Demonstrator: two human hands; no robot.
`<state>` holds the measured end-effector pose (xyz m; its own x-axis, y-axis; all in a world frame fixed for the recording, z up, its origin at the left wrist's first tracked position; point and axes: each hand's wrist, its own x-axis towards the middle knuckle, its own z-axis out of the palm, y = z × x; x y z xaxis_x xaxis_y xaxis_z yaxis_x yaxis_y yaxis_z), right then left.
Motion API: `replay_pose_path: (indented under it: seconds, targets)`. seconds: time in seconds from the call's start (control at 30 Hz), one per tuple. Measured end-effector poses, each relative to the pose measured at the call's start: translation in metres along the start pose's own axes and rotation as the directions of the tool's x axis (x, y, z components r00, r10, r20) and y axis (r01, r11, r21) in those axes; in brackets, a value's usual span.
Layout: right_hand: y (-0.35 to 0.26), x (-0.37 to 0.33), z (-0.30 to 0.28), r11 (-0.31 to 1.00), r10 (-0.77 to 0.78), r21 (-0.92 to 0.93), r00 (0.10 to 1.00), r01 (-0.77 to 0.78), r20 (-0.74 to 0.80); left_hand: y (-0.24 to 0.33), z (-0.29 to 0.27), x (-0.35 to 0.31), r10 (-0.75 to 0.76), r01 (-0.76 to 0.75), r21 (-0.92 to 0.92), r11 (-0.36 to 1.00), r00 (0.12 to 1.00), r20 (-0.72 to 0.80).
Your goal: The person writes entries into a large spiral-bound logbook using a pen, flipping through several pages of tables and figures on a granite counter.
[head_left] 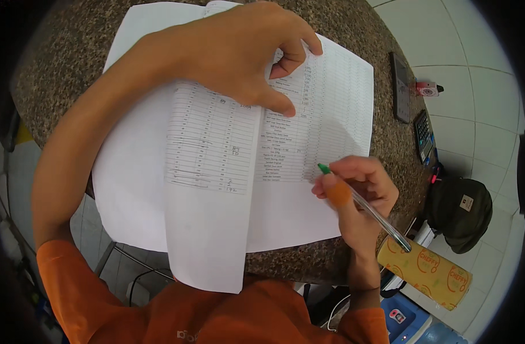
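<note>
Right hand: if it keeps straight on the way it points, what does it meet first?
Probably the page under the pen held in the right hand; whether the tip already touches is unclear. Skimming above it, likely the left hand.

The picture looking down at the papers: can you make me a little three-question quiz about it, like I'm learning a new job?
1. Which of the person's hands holds the clear plastic pen with a green tip?
2. Fill in: In the picture, the small black calculator with keys lies to the ____ of the white printed paper sheets.
3. True or false: the person's left fabric sleeve is orange.

Key:
1. The right hand.
2. Right.
3. True.
</note>
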<state>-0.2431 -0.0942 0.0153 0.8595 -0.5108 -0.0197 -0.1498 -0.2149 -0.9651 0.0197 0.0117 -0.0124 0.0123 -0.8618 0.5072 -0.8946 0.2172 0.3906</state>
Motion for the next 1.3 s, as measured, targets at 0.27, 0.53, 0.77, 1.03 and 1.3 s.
replay_pose_path:
  seconds: [0.27, 0.53, 0.77, 1.03, 1.3]
  targets:
    - [0.017, -0.003, 0.005, 0.978, -0.097, -0.179, 0.994, 0.105, 0.051, -0.01, -0.012, 0.012, 0.0, 0.029, -0.137, 0.99, 0.978, 0.21]
    - [0.003, 0.0, 0.001, 0.964, 0.094, -0.258, 0.988, -0.059, 0.126, -0.022, -0.001, 0.008, 0.075, -0.045, -0.243, 0.969, 0.991, 0.114]
    - [0.004, 0.001, -0.001, 0.934, -0.049, -0.342, 0.987, 0.1, 0.155, -0.021, -0.003, 0.015, 0.05, -0.015, -0.183, 0.983, 0.981, 0.188]
    - [0.008, 0.002, 0.002, 0.931, -0.081, -0.343, 0.988, 0.123, 0.134, 0.001, -0.016, 0.021, 0.037, -0.002, -0.154, 0.988, 0.973, 0.228]
    - [0.008, 0.003, 0.002, 0.92, -0.116, -0.353, 0.979, 0.169, 0.167, -0.011, -0.01, 0.018, 0.025, 0.009, -0.146, 0.989, 0.974, 0.227]
